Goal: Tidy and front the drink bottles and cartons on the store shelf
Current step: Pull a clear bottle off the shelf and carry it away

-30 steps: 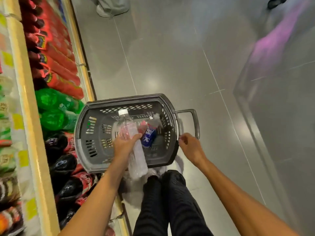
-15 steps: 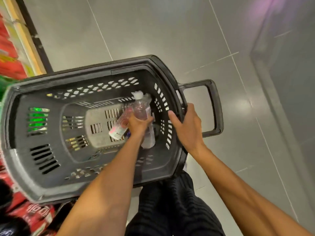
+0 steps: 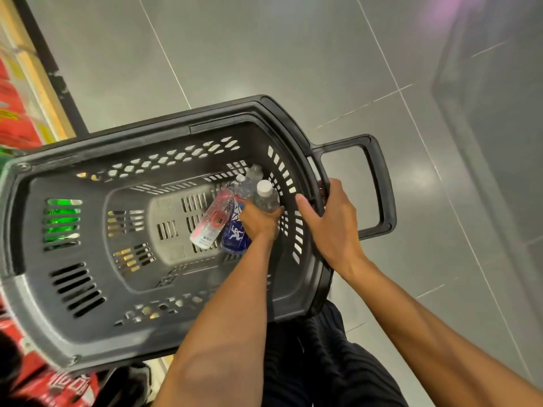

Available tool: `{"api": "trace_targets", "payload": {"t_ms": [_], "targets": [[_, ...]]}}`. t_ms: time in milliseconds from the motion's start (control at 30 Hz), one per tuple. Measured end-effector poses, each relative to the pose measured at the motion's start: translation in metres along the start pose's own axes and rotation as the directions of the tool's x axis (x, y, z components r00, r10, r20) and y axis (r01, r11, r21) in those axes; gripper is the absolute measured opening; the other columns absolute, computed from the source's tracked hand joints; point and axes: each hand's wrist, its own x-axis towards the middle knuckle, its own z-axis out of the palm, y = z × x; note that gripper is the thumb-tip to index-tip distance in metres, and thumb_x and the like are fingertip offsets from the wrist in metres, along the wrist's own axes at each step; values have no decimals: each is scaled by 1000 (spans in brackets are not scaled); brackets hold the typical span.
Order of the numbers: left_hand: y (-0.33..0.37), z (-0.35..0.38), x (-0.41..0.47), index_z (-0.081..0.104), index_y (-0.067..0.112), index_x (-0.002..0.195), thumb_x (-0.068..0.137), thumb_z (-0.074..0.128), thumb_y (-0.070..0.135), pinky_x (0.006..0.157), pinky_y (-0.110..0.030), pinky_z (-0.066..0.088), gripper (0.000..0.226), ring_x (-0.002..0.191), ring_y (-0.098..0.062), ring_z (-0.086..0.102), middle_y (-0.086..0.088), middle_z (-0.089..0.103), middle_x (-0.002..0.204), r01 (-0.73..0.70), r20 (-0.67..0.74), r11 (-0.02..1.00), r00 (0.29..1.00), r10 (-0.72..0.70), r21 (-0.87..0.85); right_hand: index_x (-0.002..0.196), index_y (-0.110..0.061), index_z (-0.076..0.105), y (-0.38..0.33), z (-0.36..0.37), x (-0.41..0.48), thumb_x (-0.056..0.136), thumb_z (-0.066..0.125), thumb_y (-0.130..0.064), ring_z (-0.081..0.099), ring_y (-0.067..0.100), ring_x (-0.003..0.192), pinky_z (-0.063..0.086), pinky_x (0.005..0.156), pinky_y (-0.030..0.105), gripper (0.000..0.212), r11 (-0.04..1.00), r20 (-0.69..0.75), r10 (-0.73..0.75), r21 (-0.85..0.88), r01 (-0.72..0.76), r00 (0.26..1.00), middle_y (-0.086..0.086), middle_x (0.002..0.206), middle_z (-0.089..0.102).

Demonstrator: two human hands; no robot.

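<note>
While the right hand point(image 3: 329, 224) curls its fingers over the 3 o'clock rim of the dark grey perforated plastic basket point(image 3: 147, 139), the left hand point(image 3: 258, 223) grips the clear, white-capped plastic bottle point(image 3: 266, 198) around its body; an upright hold seems best. It sits at the basket's 2 o'clock, with a pink-labelled bottle point(image 3: 210, 223) and a blue-labelled bottle point(image 3: 233, 235) at its 9 o'clock.

In basket point(image 3: 296, 133) (right end): bottles point(image 3: 210, 223); shelf point(image 3: 36, 80) left of basket.
</note>
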Motion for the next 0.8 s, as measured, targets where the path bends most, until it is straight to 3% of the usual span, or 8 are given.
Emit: {"api": "trace_targets", "payload": {"t_ms": [200,300,367,433,500,600,733,800], "targets": [[22,-43,-19,59,2,118,88,67,10,93,-29,47,32,101,-20,60,-12,66,111,-136,162,991,978,132,13,122,-4,48,-10,-14,-3,92,61,-29,51,18,92,46,84,33,42,995,53,94,-45,-92,994,8,104,55],[38,-92,-56,61,4,119,96,56,12,76,-9,43,25,86,-8,55,-6,64,110,-254,135,967,959,248,30,126,-2,47,-30,-38,-19,92,61,-24,52,22,104,44,92,34,42,988,34,114,-112,-110,993,9,113,54],[50,-131,-94,65,8,110,98,52,15,69,-12,49,19,76,-8,56,-3,67,104,-277,106,961,955,276,-1,124,-2,51,-51,-64,-38,94,58,-22,55,22,100,46,89,32,37,985,48,132,-114,-126,990,12,112,58],[59,-174,-139,66,13,96,99,50,15,78,-33,56,17,73,-12,61,-3,69,91,-229,106,969,965,239,-98,116,-4,58,-78,-95,-64,96,53,-20,58,20,87,43,76,24,26,985,94,141,-113,-130,986,13,102,65],[62,-215,-190,64,19,84,99,49,15,79,-41,56,22,71,-15,63,-2,68,80,-177,86,964,977,197,-198,105,-5,62,-104,-125,-95,98,49,-20,61,23,82,42,71,26,21,986,140,125,-128,-107,982,13,94,68],[63,-270,-268,63,23,81,101,45,17,72,-39,53,28,69,-18,62,-2,68,74,-153,37,947,985,170,-282,100,-5,63,-146,-166,-142,100,45,-22,65,26,83,49,77,34,24,987,209,85,-149,-54,974,12,91,69],[54,-321,-361,66,10,88,103,41,17,63,-29,51,29,63,-16,61,-5,67,73,-117,-33,928,993,113,-355,100,-7,64,-190,-212,-197,100,47,-22,65,14,76,51,72,18,23,995,276,41,-102,-13,960,8,89,70],[47,-337,-399,66,6,91,103,41,16,57,-21,51,29,60,-13,61,-7,66,72,-110,-62,911,994,93,-397,98,-7,64,-204,-228,-219,99,48,-21,66,14,75,53,79,28,21,996,325,24,-85,4,945,7,85,70]]}}
